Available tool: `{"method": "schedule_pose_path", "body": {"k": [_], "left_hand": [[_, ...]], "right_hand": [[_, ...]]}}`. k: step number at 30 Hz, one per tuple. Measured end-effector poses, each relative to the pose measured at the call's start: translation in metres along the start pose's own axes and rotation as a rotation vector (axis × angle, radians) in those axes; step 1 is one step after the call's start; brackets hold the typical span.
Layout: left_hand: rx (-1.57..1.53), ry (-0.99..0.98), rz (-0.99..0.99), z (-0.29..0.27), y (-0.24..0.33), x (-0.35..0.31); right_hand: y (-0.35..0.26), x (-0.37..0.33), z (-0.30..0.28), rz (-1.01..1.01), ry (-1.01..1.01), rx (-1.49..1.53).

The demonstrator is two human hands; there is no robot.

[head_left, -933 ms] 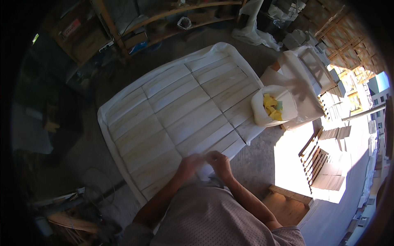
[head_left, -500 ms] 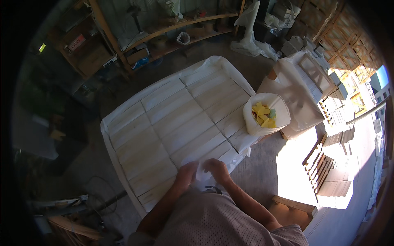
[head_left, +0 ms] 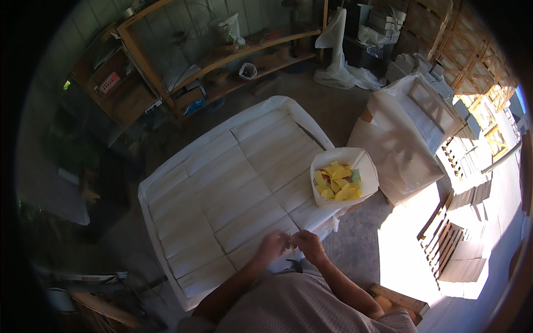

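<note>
My left hand (head_left: pixel 273 246) and my right hand (head_left: pixel 309 246) meet in front of my body, over the near end of the stack of long white boxes (head_left: pixel 233 172). Both are closed, fingertips pinched together almost touching. A small pale thing shows between them, too little of it to name. Motion smears the left hand. Beyond the right hand, a white sack or bin (head_left: pixel 361 195) stands on the stack's right edge, holding yellow paper scraps (head_left: pixel 340 178) with a few green and red bits.
White plastic film (head_left: pixel 145 194) edges the stack. At right stands another film-wrapped load (head_left: pixel 383 144), and farther right lie a wooden pallet (head_left: pixel 447 244) and flat cardboard (head_left: pixel 465 261) in sunlight. Wooden shelves (head_left: pixel 244 47) line the back wall; a plastic roll (head_left: pixel 333 47) stands beside them.
The translucent plastic between my hands shows far less now. My hands have drawn closer together, a little lower and to the right. The view has shifted, showing more of the shelves.
</note>
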State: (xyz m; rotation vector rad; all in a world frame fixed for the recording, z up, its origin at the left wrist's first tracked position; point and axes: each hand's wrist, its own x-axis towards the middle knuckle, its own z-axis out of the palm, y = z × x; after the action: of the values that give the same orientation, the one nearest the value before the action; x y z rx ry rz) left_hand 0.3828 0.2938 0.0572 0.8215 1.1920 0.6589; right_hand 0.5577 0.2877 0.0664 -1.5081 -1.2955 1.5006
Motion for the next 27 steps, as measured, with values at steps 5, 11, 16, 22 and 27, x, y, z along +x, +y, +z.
{"method": "schedule_pose_path", "body": {"k": [5,11,16,22,27], "left_hand": [[0.289,0.181,0.289,0.046,0.026,0.035],[0.508,0.31,0.449,0.085,0.092,0.091],[0.988,0.376,0.532,0.123,0.127,0.163],[1.007,0.33,0.51,0.131,0.125,0.176],[0.853,0.16,0.338,0.08,0.088,0.112]], "right_hand": [[0.035,0.01,-0.061,0.117,0.288,0.4],[0.077,0.013,-0.131,0.125,0.558,0.607],[0.074,0.009,-0.142,0.147,0.498,0.439],[0.046,0.004,-0.113,0.235,0.474,0.28],[0.042,0.014,-0.074,0.161,0.471,-0.096]]}}
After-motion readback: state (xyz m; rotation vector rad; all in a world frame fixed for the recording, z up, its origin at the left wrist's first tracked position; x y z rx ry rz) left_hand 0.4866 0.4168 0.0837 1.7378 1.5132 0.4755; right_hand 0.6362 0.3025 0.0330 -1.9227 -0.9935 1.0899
